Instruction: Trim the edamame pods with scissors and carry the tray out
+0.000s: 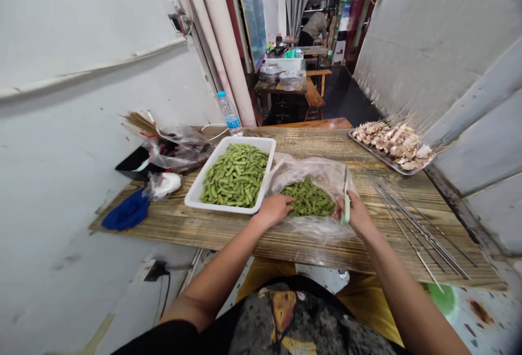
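At the left of the frame, a blue cloth (126, 211) and a white packet (166, 185) lie on the wooden table (163, 230). Just left of centre, green pods (234, 175) fill a white tray (190, 198); a water bottle (231, 116) stands behind it.

The left forearm rises from the lower left toward the centre, slanting right. The left hand (274, 209) is palm down, its fingers reaching into the left edge of a green heap (309, 200), which lies on a clear plastic bag (326, 167) right of centre. Whether those fingertips pinch anything, I cannot tell.

The right forearm slants up and left from the lower right corner. The right hand (359, 215) is closed around the pale green handle of the scissors (346, 211), blades pointing toward the top of the frame; its fingertips sit at the heap's right edge.

Farther right, loose metal skewers (416, 230) lie slantwise, below a metal tray (377, 156) of skewered meat (395, 140) at the upper right.
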A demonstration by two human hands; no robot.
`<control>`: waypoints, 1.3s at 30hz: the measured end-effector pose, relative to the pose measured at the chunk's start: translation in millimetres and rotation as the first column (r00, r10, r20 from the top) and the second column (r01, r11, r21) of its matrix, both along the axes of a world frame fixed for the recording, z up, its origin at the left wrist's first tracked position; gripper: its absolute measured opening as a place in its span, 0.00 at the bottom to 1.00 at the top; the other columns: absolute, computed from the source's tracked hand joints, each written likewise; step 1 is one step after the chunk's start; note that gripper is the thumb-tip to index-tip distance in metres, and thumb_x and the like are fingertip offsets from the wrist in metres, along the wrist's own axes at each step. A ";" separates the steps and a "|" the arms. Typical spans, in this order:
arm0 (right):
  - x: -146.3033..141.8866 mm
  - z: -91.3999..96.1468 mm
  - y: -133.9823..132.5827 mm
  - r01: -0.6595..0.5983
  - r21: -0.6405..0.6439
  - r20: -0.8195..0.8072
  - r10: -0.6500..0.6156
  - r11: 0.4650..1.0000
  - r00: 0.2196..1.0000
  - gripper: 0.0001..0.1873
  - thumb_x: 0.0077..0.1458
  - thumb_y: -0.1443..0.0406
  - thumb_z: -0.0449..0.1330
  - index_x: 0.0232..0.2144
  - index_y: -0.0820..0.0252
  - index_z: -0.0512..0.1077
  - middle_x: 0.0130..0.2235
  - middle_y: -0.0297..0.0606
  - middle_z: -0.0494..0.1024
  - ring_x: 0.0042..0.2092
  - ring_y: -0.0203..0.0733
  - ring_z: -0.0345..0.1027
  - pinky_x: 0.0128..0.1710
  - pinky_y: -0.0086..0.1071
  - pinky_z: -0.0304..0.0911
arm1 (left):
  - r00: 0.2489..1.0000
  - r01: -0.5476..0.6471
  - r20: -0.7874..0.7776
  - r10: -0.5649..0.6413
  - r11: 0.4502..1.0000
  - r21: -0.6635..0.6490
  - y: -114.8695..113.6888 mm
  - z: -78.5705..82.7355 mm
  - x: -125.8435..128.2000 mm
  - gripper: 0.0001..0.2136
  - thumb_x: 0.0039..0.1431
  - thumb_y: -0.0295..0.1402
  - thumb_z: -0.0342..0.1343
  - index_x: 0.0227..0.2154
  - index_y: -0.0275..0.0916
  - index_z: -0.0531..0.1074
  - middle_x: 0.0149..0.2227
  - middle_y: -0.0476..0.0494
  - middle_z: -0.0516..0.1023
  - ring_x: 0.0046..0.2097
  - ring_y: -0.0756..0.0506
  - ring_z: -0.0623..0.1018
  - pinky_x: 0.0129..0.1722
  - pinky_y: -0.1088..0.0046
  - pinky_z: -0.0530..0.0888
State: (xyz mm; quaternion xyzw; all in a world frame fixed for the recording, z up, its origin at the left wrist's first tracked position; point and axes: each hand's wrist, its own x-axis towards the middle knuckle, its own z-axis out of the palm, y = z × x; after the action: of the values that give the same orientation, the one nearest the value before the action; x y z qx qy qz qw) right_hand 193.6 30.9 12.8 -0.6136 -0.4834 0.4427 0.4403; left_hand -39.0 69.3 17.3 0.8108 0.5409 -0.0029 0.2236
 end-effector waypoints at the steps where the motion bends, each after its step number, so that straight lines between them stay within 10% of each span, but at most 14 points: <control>1: 2.4 2.5 -2.8 -0.017 -0.023 -0.036 0.017 1.000 0.999 0.25 0.50 0.52 0.55 0.45 0.61 0.60 0.18 0.25 0.67 0.18 0.39 0.64 0.22 0.36 0.67 | 1.000 0.006 0.031 -0.006 1.000 -0.004 -4.0 1.4 -1.3 0.18 0.59 0.36 0.50 0.52 0.46 0.69 0.52 0.47 0.73 0.52 0.44 0.73 0.50 0.71 0.68; 8: -16.5 27.0 -33.3 -0.190 -0.102 -0.278 0.155 0.976 0.948 0.28 0.45 0.51 0.64 0.45 0.57 0.61 0.19 0.23 0.67 0.18 0.35 0.63 0.23 0.33 0.67 | 0.987 -0.139 0.099 0.127 0.983 0.117 5.5 17.6 5.7 0.18 0.60 0.35 0.46 0.51 0.42 0.70 0.48 0.43 0.76 0.50 0.43 0.74 0.49 0.70 0.69; 14: -24.0 40.5 -45.2 -0.304 -0.120 -0.270 0.263 0.945 0.926 0.27 0.46 0.50 0.63 0.43 0.59 0.62 0.19 0.22 0.64 0.18 0.33 0.60 0.23 0.32 0.66 | 0.985 0.001 -0.172 0.013 0.997 0.078 10.8 17.7 7.4 0.13 0.54 0.31 0.52 0.42 0.42 0.75 0.43 0.40 0.78 0.45 0.40 0.76 0.42 0.69 0.71; 20: -27.0 33.9 -54.9 -0.389 -0.150 -0.231 0.351 0.909 0.908 0.26 0.50 0.50 0.59 0.46 0.58 0.61 0.20 0.23 0.63 0.19 0.33 0.61 0.22 0.30 0.63 | 0.994 0.012 -0.111 -0.006 0.998 0.061 9.2 11.3 5.4 0.11 0.52 0.32 0.54 0.38 0.41 0.76 0.40 0.41 0.79 0.42 0.41 0.77 0.39 0.70 0.71; 28: -1.2 0.7 -39.0 -0.263 -0.241 0.532 0.354 0.934 0.770 0.13 0.56 0.56 0.51 0.34 0.60 0.67 0.23 0.36 0.72 0.25 0.42 0.67 0.27 0.31 0.58 | 0.996 -0.012 -0.089 0.012 1.000 0.003 7.9 21.3 4.8 0.12 0.56 0.38 0.51 0.33 0.39 0.78 0.37 0.39 0.79 0.40 0.42 0.77 0.38 0.70 0.71; 39: -7.6 9.8 -52.8 -0.340 -0.242 0.653 0.412 0.909 0.635 0.17 0.58 0.54 0.48 0.38 0.59 0.68 0.33 0.46 0.78 0.37 0.50 0.72 0.34 0.33 0.58 | 0.962 -0.026 -0.270 0.033 0.999 0.028 0.0 21.1 13.3 0.13 0.51 0.28 0.55 0.40 0.31 0.74 0.39 0.30 0.78 0.42 0.36 0.78 0.37 0.66 0.73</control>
State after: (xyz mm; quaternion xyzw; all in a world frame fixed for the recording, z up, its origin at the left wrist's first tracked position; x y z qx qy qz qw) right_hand 186.0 -21.9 22.7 -0.6398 -0.7070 0.2859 0.0957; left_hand -25.7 69.3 38.5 0.7972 0.5785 -0.1037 0.1380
